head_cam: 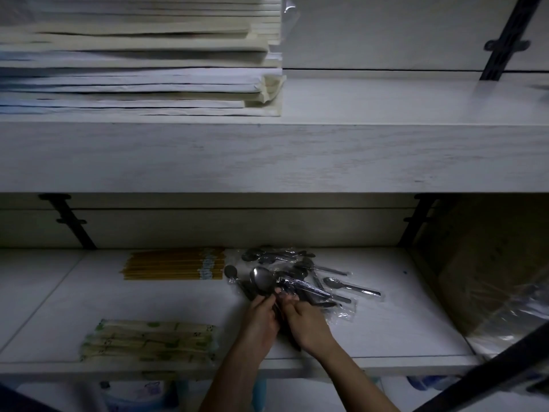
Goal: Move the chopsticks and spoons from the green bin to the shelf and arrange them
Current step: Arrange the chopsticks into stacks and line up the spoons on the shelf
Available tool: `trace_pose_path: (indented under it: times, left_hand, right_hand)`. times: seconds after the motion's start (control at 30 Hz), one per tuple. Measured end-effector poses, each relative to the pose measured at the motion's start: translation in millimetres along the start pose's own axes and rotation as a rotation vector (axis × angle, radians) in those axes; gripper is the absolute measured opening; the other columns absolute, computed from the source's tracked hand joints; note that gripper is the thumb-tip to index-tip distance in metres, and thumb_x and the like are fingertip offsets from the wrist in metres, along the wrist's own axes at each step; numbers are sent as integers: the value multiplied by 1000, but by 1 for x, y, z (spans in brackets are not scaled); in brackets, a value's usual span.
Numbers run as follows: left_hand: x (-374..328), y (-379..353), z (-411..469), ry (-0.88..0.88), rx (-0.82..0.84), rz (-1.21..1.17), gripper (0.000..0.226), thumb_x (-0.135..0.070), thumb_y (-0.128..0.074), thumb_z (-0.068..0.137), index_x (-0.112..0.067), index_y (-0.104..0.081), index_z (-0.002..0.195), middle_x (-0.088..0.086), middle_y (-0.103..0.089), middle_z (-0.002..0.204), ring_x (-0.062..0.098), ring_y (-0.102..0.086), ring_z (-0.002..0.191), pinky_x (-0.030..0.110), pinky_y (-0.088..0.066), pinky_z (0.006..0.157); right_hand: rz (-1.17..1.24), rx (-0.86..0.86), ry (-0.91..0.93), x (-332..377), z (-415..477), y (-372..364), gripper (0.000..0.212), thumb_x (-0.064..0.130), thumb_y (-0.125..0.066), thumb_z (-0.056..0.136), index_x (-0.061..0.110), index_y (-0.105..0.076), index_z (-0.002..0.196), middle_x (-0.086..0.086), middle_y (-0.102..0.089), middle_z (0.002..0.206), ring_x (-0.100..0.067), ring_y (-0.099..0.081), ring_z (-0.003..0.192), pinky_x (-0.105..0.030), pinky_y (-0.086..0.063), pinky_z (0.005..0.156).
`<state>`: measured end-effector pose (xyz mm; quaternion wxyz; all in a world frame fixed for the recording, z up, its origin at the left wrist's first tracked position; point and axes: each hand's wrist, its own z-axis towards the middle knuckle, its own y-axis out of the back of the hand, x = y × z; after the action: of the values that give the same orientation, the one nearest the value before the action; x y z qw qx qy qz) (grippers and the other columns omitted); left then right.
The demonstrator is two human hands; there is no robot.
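Across the upper half runs the upper shelf board of a pale wood-grain rack, bearing at its left a tall stack of flat paper bags that lies flush with the front edge. Below it is the lower shelf, dimly lit, on which all the visible cutlery lies. At the far right of this shelf stands a cardboard box, partly covered by clear plastic film. Near the front left lies a flat pack of wrapped chopsticks in green-printed sleeves, set parallel to the shelf edge. Toward the back, left of centre, a row of yellow chopsticks lies side by side, banded at the right end. Just beside them, to the right, is a loose pile of spoons in clear wrappers, some overlapping; one wrapped spoon lies slightly apart on the right. At the front of the pile, the left hand has its fingers curled round the handle of a large metal spoon. The right hand, touching the left, grasps a bundle of wrapped spoons.
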<state>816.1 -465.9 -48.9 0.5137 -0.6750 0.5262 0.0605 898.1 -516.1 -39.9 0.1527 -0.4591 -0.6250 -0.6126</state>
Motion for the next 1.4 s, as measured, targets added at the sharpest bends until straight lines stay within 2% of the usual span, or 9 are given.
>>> trace_pose_path:
  times: [0.17, 0.37, 0.57, 0.67, 0.77, 0.9, 1.17, 1.27, 1.4]
  left_hand:
    - [1, -1, 2, 88, -44, -109, 25, -11, -32, 94, -5, -54, 84, 17, -61, 75, 29, -57, 82, 34, -46, 74]
    - [4, -3, 3, 74, -41, -13, 34, -19, -31, 100, -3, -43, 128, 9, -57, 86, 17, -56, 78, 26, -46, 69]
    - [2, 0, 5, 12, -89, -46, 26, -12, -32, 99, -9, -48, 79, 9, -52, 73, 16, -58, 61, 26, -51, 65]
    - [-2, -1, 3, 8, -101, -106, 24, -13, -29, 101, -4, -50, 107, 26, -53, 117, 30, -59, 102, 38, -40, 102]
    - [-1, 0, 5, 48, -135, -129, 38, -15, -29, 101, -2, -36, 136, 29, -41, 138, 36, -41, 130, 41, -29, 108]
    - [0, 0, 4, 35, -127, -128, 23, -11, -32, 100, -1, -52, 97, 19, -57, 100, 30, -49, 113, 37, -33, 100]
    - [-23, 13, 9, -6, -93, -395, 47, -38, -43, 93, 5, -52, 109, 20, -59, 94, 27, -57, 88, 39, -39, 99]
    - [-31, 18, 15, -44, -95, -448, 52, -44, -54, 83, 0, -51, 111, 8, -53, 75, 12, -51, 69, 32, -48, 75]
    - [-32, 21, 22, -67, -129, -514, 57, -67, -46, 81, -10, -48, 76, 0, -45, 58, 10, -41, 49, 20, -38, 54]
  right_hand:
    - [-98, -3, 16, -1, 1, 0, 47, 37, -29, 99, 5, -64, 96, -20, -66, 108, -32, -60, 103, -33, -44, 84]
    - [-283, 27, 110, 3, 1, 4, 46, 37, -24, 100, 10, -61, 107, -19, -66, 109, -33, -61, 103, -34, -45, 85]
    - [-427, -163, 262, 0, -6, 5, 33, 38, -41, 91, 11, -56, 105, -11, -62, 111, -29, -57, 105, -33, -44, 85]
    - [-480, -96, 234, -4, -12, 5, 40, 46, -41, 91, 14, -48, 113, -7, -57, 118, -26, -54, 111, -33, -43, 89]
    - [-485, 86, 150, -6, -13, 5, 42, 44, -41, 94, 13, -44, 123, -12, -58, 123, -30, -56, 113, -34, -45, 87]
    - [-375, 213, 174, -8, -9, 5, 35, 32, -40, 97, 7, -47, 121, -17, -58, 122, -29, -56, 109, -30, -38, 76]
    - [-56, 380, 161, -10, -7, 15, 11, 27, -41, 98, 20, -49, 96, 11, -45, 69, 0, -42, 60, -11, -32, 55]
    - [43, 446, 137, -13, -9, 15, 15, 26, -42, 97, 18, -52, 90, 11, -49, 62, 2, -44, 48, -14, -37, 54]
    - [-46, 345, 226, -16, -10, 13, 20, 29, -47, 95, 32, -50, 75, 10, -54, 64, -1, -49, 49, -22, -43, 59]
